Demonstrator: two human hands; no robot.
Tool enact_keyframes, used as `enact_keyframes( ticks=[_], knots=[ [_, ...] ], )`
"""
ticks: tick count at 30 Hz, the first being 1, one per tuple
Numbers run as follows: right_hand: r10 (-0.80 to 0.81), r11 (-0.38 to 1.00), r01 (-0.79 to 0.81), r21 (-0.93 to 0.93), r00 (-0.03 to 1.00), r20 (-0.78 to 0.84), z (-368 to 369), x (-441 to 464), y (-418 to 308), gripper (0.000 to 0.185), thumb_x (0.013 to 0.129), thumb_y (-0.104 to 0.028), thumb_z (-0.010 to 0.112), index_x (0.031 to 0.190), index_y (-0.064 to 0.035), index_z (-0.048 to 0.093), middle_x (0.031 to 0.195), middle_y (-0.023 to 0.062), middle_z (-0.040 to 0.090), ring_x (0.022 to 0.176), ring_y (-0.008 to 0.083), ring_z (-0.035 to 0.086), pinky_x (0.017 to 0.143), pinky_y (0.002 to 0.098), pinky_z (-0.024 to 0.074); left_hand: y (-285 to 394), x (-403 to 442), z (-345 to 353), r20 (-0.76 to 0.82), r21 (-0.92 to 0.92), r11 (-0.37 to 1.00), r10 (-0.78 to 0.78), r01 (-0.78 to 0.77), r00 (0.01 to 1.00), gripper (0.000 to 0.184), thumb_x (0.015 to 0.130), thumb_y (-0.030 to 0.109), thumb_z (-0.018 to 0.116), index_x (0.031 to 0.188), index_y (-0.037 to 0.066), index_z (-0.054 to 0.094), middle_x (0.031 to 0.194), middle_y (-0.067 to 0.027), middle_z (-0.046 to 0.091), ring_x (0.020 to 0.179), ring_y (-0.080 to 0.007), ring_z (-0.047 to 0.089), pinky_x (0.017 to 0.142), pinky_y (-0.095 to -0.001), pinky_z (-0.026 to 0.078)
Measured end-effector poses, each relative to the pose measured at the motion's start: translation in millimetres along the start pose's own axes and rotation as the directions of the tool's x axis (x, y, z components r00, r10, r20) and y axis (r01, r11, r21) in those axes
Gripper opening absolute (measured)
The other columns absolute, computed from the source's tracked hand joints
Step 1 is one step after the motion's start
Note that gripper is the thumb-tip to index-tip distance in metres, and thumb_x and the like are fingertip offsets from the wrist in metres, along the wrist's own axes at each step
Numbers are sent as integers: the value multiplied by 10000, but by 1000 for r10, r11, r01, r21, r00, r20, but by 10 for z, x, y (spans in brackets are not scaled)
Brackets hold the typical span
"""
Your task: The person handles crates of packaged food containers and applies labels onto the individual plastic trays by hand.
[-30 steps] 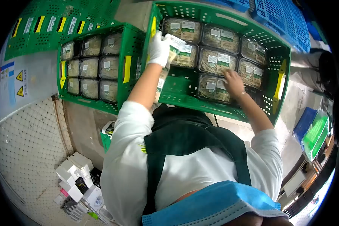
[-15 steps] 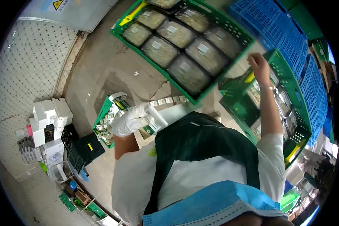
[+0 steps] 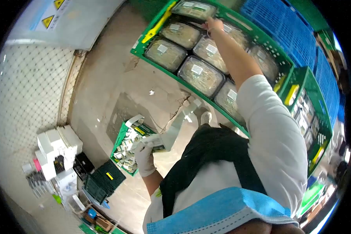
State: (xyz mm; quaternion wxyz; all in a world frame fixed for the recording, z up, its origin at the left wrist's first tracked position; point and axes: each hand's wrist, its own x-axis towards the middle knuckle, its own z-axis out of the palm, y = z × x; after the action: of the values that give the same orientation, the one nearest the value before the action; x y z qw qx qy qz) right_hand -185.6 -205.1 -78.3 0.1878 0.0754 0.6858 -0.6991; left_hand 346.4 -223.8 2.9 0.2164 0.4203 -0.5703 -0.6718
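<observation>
The left hand, in a white glove, is low and forward of the body, its forearm short in view. Its fingers are closed on a strip of labels, whose pale backing trails up and to the right above the floor. Just beyond the glove is a small green crate heaped with more labels.

The right arm stretches far out across a large green crate of clear-lidded packs. The bare right hand, a thin band at its wrist, has its fingers bent and close together at the near edge of the far-left pack; whether they grip it, I cannot tell.

That pack sits in the crate's far left corner and bears two labels side by side, one white and one partly green. The nearer packs show a single white label each, with print too small to read. Yellow triangular warning signs mark a grey panel at upper left; the lettering beside them is illegible.
</observation>
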Motion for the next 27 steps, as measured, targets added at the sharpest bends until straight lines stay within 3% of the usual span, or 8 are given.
enact_keyframes(
  ticks=[7,9,12,19,21,23,25,27],
  knots=[
    [-366,926,340,-165,916,-167,-2865,-1640,-764,153,686,-116,532,709,33,559,581,35,506,499,132,485,434,287,378,498,237,652,113,49,999,4,-10,994,259,774,14,412,999,-61,514,1003,-114,518,834,-167,527,722,-272,444],
    [-454,883,355,-307,812,-367,-3987,-2344,-659,193,750,-200,539,784,-17,593,648,-14,510,556,64,446,474,194,351,273,441,608,396,302,835,329,-460,857,268,783,37,387,1005,-59,501,943,-142,539,835,-211,537,747,-301,448],
    [-542,827,328,-457,682,-491,-4692,-3408,-642,198,754,-170,555,627,-32,490,557,-35,426,516,46,393,476,199,340,435,356,1241,269,144,982,82,-124,960,279,783,100,419,1012,-38,498,968,-151,538,840,-226,539,786,-335,433],
    [-270,836,-108,-539,774,-573,-5568,-3373,649,269,687,-241,601,668,24,558,542,72,534,512,129,501,499,289,414,322,404,1845,466,-9,990,128,-140,876,198,780,42,464,964,-12,514,937,-120,551,867,-200,544,765,-291,438],
    [-63,351,-360,-864,912,-405,-5586,-3295,906,328,687,-328,593,734,-3,597,696,152,603,651,250,591,609,363,459,384,350,1872,437,-10,995,97,-103,894,194,774,25,470,958,-21,508,934,-114,547,862,-202,545,751,-294,445],
    [95,150,-463,-874,886,-453,-5575,-3275,941,368,681,-370,590,827,-32,603,850,176,600,811,318,575,712,396,456,396,318,1903,438,-19,994,107,-110,893,187,775,19,468,953,-25,508,930,-113,548,858,-204,544,736,-294,451],
    [110,110,-319,-941,945,-308,-5582,-3172,897,428,671,-367,603,943,-37,578,904,165,595,859,301,570,732,372,453,432,276,1903,433,11,993,101,-117,896,186,776,15,471,954,-28,505,930,-113,545,853,-206,544,726,-291,453],
    [37,340,-73,-938,997,-64,-5794,-2846,1420,420,660,-369,609,902,-26,589,926,165,591,848,308,567,729,375,451,432,394,1749,374,-11,988,144,-151,916,191,784,15,452,965,-28,497,934,-117,538,852,-209,542,712,-299,459]
  ],
)
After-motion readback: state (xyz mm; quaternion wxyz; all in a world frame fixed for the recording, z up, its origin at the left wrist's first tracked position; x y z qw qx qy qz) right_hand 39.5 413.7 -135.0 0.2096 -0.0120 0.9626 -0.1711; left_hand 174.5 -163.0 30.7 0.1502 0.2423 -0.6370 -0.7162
